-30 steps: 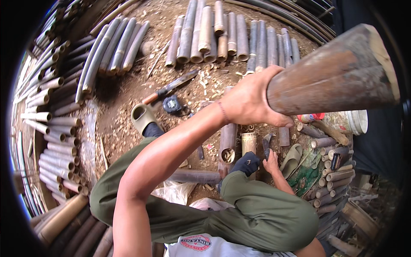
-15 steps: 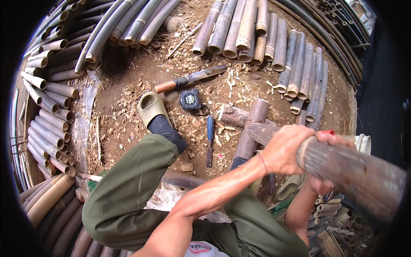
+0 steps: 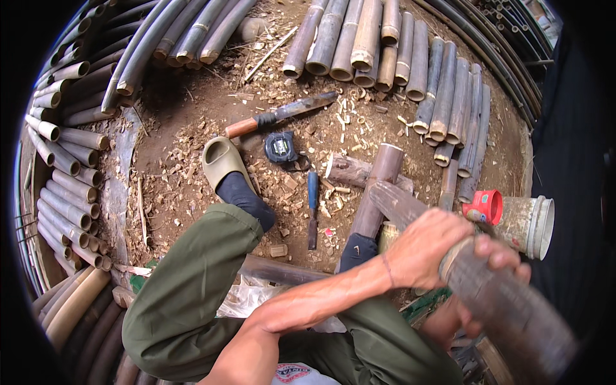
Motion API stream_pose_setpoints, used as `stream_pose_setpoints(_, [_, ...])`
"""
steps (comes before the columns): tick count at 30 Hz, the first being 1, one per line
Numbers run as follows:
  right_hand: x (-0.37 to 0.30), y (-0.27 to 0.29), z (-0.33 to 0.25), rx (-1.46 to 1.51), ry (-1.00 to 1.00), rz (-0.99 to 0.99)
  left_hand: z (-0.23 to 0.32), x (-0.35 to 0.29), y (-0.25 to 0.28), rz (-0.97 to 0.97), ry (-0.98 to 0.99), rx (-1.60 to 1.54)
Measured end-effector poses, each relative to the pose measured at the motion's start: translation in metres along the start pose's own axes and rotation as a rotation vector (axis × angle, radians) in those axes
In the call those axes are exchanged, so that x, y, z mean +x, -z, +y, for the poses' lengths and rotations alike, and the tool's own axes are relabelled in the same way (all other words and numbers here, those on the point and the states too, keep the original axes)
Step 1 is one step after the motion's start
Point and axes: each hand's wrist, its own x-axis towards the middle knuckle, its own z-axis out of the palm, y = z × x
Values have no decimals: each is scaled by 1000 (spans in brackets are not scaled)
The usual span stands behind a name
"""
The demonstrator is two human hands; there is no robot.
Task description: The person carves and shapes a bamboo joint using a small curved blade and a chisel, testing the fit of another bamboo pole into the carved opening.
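Note:
A thick, dark bamboo tube slants across the right side, its near end smeared by motion. My left hand is closed round its middle, by a pale ring. From beneath, my right hand grips the same tube, partly hidden by it, with fingers showing along the far side. The tube's narrower-looking far end lies over or just above another bamboo tube, which leans across a short log. On the ground left of these are a blue-handled chisel, a black tape measure and a wooden-handled machete.
Stacked bamboo tubes line the left, and more tubes lie in rows at the back. A red cup and a whitish bucket are at right. Wood chips cover the soil round my sandalled foot.
The near end of the held bamboo tube has swung down and toward me, with both hands still on it. The red cup and bucket, mostly hidden before, now show.

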Motion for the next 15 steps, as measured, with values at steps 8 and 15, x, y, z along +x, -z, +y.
stream_pose_setpoints(8, [12, 11, -26, 360, 42, -40, 25, 8, 1, -112, 37, 6])
stream_pose_setpoints(15, [-124, 83, -84, 231, -136, 303, 138, 100, -44, -164, -25, 10])
